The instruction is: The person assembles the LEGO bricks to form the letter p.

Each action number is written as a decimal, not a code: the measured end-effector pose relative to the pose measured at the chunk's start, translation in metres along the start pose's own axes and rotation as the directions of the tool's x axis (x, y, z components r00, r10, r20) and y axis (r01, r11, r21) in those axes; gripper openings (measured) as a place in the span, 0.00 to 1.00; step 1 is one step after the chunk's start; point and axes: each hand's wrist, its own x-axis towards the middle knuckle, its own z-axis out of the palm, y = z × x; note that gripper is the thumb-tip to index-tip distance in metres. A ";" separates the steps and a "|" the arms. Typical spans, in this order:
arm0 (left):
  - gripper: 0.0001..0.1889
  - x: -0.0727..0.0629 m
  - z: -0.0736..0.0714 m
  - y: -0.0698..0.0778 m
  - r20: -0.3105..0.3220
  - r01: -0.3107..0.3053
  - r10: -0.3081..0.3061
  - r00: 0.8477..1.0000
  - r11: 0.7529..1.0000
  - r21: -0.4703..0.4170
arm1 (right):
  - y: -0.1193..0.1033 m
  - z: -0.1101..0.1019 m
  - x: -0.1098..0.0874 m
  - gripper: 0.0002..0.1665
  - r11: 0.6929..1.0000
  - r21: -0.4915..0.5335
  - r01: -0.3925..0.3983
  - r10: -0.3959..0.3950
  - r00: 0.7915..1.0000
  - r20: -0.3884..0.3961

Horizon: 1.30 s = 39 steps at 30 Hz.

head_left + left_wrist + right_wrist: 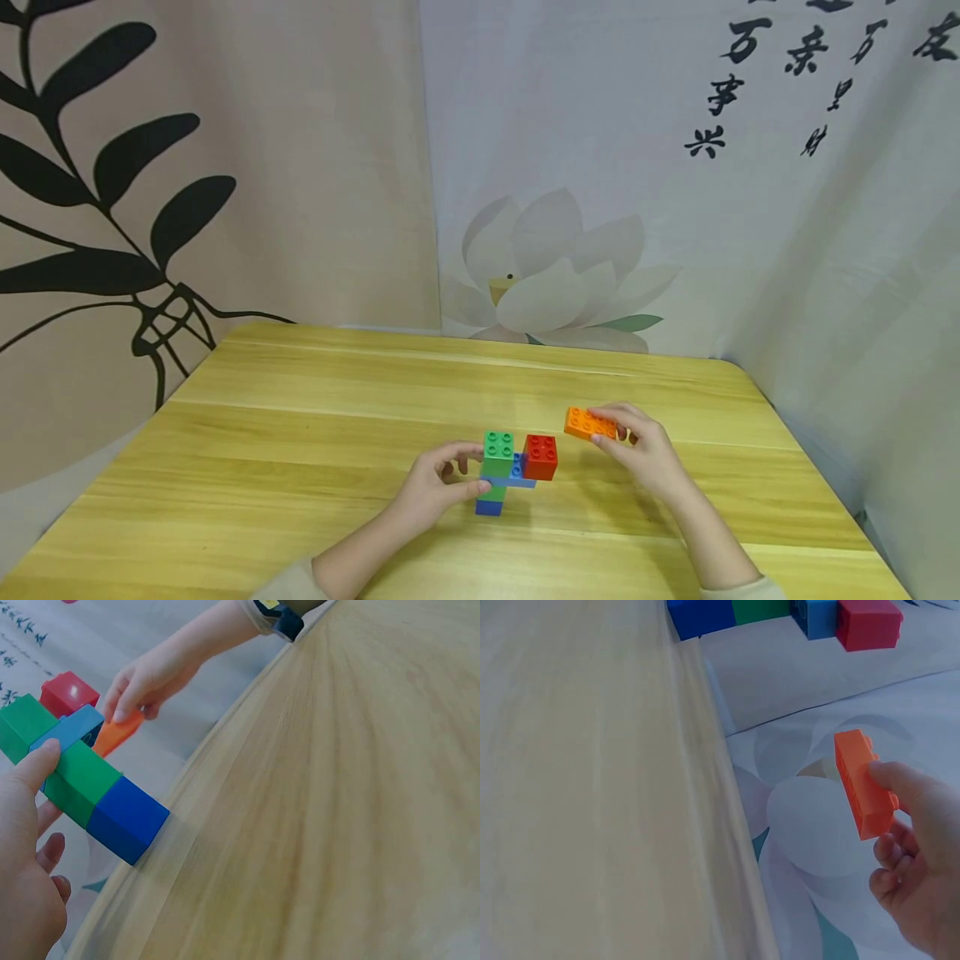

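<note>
In the head view my left hand [433, 486] pinches a stack of toy building bricks between thumb and fingers. At the stack's bottom is a dark blue brick [489, 507], with a green brick [84, 782] above it. A long light blue brick [522, 482] lies across that and juts to the right. On top of it sit another green brick [498, 454] and a red brick [541, 457], a small gap between them. To the right, my right hand [645, 446] grips an orange brick [585, 422] by one end, studs up, held off the table and apart from the stack.
The wooden table [300, 400] has its far edge against a curtain [330, 167] printed with leaves, a flower and characters. A dark band [281, 619] is on the right wrist. Light cloth [862, 292] hangs along the right side.
</note>
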 end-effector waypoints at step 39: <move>0.21 -0.001 0.000 0.000 0.006 -0.003 0.003 1.000 1.000 0.002 | -0.045 0.000 0.001 0.23 0.969 0.091 0.230 -0.227 0.973 -0.045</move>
